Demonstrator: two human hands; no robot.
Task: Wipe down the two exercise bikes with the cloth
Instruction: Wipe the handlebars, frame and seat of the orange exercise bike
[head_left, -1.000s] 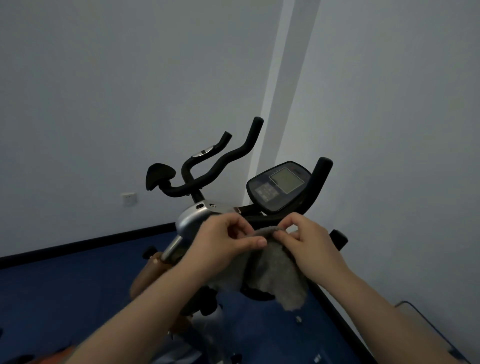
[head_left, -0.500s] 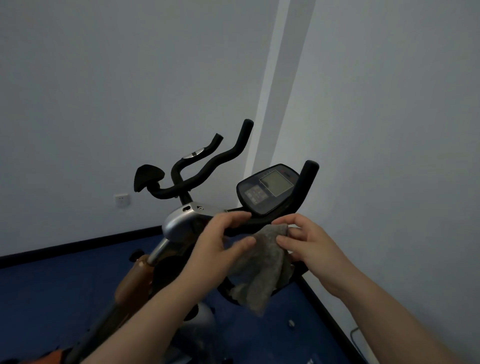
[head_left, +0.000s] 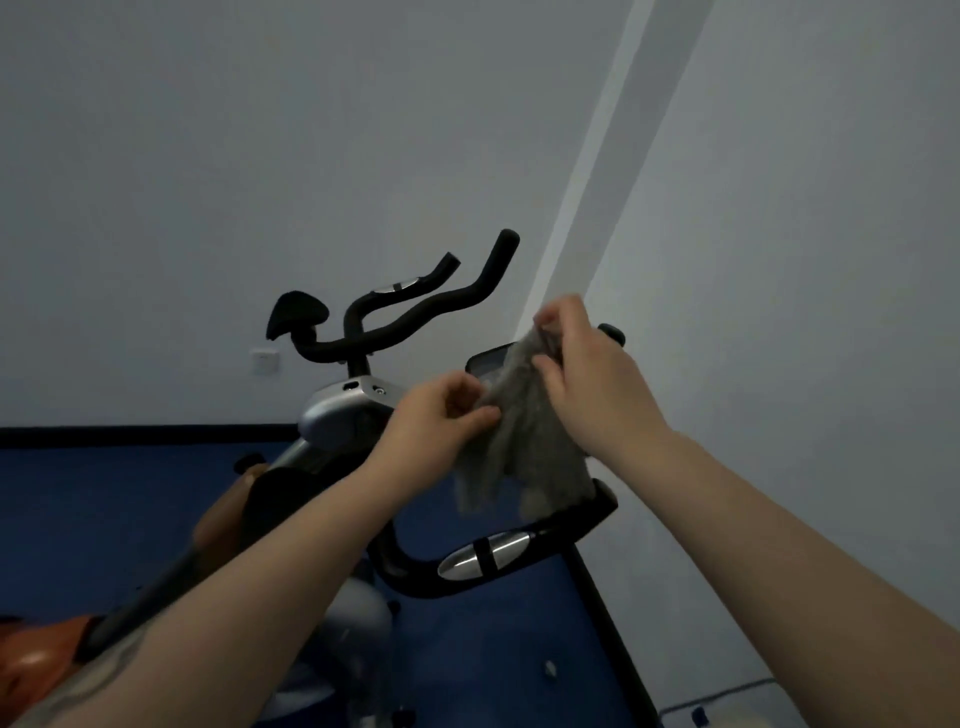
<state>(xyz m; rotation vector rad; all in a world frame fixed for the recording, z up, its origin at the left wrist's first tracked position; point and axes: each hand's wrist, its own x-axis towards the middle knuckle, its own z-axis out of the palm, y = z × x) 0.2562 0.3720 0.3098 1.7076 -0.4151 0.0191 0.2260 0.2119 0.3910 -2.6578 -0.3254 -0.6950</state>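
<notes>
While both hands are pinching the limp grey fabric cloth (head_left: 524, 441), it is hanging before the black bike console (head_left: 485, 364). The left hand (head_left: 441, 415) is nipping its seven-o'clock edge and the right hand (head_left: 587, 374) its one-o'clock corner, probably stretching it flat for wiping.

A small exercise room, a home gym or fitness corner: an exercise bike (head_left: 343, 415) with black curved handlebars (head_left: 415, 312) and a silver housing stands on blue floor (head_left: 104, 493) matting. Behind the bike run bare grey-white walls (head_left: 208, 156) with a black skirting board (head_left: 130, 431) and a wall socket (head_left: 264, 359)
</notes>
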